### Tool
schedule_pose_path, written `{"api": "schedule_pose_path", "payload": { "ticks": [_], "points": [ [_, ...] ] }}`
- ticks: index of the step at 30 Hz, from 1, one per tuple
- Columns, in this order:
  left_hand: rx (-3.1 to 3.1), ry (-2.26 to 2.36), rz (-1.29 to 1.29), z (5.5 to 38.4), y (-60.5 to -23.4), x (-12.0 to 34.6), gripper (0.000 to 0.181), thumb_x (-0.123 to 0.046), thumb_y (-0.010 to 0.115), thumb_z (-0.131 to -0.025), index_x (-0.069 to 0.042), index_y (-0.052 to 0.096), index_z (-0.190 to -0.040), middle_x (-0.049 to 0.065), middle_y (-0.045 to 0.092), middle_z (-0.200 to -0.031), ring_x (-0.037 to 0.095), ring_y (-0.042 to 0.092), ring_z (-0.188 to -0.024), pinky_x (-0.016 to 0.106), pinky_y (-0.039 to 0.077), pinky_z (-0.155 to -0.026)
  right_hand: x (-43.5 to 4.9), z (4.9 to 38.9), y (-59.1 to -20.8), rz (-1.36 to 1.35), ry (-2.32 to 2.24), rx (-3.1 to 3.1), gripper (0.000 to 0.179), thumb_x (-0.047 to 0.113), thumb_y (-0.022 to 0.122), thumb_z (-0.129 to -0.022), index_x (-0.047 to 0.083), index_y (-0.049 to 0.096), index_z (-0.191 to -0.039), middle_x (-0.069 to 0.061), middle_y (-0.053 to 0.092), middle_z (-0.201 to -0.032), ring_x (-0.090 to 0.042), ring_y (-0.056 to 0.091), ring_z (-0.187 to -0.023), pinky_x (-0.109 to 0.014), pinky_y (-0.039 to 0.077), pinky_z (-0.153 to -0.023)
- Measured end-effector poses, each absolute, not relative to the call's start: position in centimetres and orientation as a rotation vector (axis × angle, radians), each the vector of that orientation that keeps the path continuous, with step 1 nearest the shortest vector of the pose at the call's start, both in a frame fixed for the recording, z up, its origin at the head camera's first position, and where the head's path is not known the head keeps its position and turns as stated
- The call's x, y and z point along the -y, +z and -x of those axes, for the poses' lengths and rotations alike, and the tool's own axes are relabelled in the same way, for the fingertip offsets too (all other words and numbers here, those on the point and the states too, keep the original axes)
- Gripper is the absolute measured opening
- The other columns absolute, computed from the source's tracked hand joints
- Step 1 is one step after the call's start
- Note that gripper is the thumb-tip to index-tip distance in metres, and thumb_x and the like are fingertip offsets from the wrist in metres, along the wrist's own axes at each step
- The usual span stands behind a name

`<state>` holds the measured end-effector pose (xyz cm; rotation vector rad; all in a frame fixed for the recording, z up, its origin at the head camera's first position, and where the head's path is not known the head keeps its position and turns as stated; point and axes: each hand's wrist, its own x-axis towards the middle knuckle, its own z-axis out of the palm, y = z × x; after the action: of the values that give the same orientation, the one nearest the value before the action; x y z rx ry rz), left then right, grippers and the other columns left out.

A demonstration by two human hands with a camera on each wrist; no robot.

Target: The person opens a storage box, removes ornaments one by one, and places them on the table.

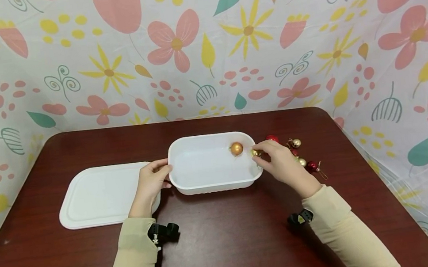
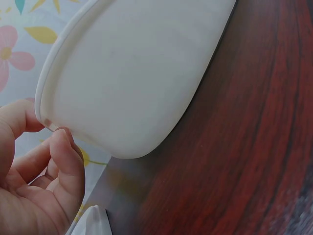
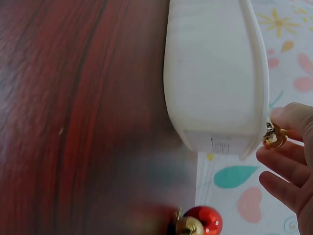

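Observation:
A white plastic container [image 1: 210, 165] with rounded corners stands on the table, and an orange-gold bauble [image 1: 236, 149] lies inside it toward the right. My left hand [image 1: 151, 179] pinches the container's left rim between thumb and fingers, as the left wrist view also shows at the rim [image 2: 44, 117]. At the opposite end, my right hand [image 1: 279, 161] holds a small gold ornament [image 3: 275, 136] by its fingertips, right at the right rim. Several red and gold baubles, among them a dark red one [image 1: 312, 166] with a gold loop, lie right of the container, partly hidden behind this hand.
A flat white lid [image 1: 101, 196] lies on the dark wooden table [image 1: 228, 247] to the left, partly under my left wrist. Flower-printed cloth [image 1: 188, 87] hangs behind and at both sides. A black camera is strapped on each wrist.

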<state>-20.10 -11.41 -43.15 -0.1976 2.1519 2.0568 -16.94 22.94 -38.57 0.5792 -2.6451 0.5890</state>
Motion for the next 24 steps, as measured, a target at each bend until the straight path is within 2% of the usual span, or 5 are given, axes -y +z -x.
{"api": "schedule_pose_path", "payload": {
  "ticks": [9,18,19,20,24],
  "points": [
    [-2.154,2.049,0.19,20.0,-43.1,11.5,0.037,-0.012,0.06,-0.089,0.001,0.058,-0.124,0.001,0.057,-0.08,0.007,0.056,-0.058,0.018,0.053,-0.049,-25.1,16.3,-38.5,-0.494,0.614,2.577,0.029,0.013,0.075,-0.08,0.002,0.068,-0.106,-0.013,0.067,-0.103,-0.027,0.062,-0.098,-0.045,0.055,-0.082],
    [-2.14,2.02,0.214,20.2,-42.8,11.4,0.038,-0.013,0.059,-0.09,0.0,0.057,-0.126,0.01,0.061,-0.092,0.008,0.057,-0.06,0.02,0.053,-0.049,-27.9,15.5,-38.6,-0.36,0.637,2.56,0.028,0.01,0.074,-0.08,0.002,0.068,-0.106,-0.015,0.065,-0.102,-0.028,0.061,-0.094,-0.047,0.055,-0.077],
    [-2.139,2.019,0.213,20.1,-42.8,11.5,0.038,-0.013,0.06,-0.09,-0.001,0.058,-0.126,0.01,0.061,-0.092,0.008,0.058,-0.061,0.02,0.053,-0.05,-28.3,15.5,-38.7,-0.346,0.637,2.56,0.028,0.01,0.073,-0.081,0.002,0.068,-0.106,-0.015,0.064,-0.103,-0.029,0.061,-0.094,-0.047,0.055,-0.076],
    [-2.142,2.018,0.212,20.1,-42.8,11.5,0.038,-0.013,0.06,-0.09,-0.001,0.058,-0.126,0.01,0.061,-0.092,0.008,0.057,-0.061,0.02,0.053,-0.05,-28.7,15.4,-38.7,-0.332,0.638,2.56,0.027,0.01,0.073,-0.081,0.002,0.068,-0.106,-0.016,0.064,-0.103,-0.029,0.062,-0.093,-0.042,0.055,-0.075],
    [-2.158,2.012,0.207,20.0,-42.7,11.5,0.037,-0.014,0.06,-0.09,-0.002,0.059,-0.124,0.006,0.061,-0.089,0.007,0.058,-0.061,0.019,0.053,-0.05,-30.1,15.2,-38.8,-0.277,0.644,2.574,0.027,0.007,0.07,-0.083,0.0,0.067,-0.109,-0.018,0.062,-0.107,-0.032,0.062,-0.093,-0.043,0.054,-0.074]
  ]
}}
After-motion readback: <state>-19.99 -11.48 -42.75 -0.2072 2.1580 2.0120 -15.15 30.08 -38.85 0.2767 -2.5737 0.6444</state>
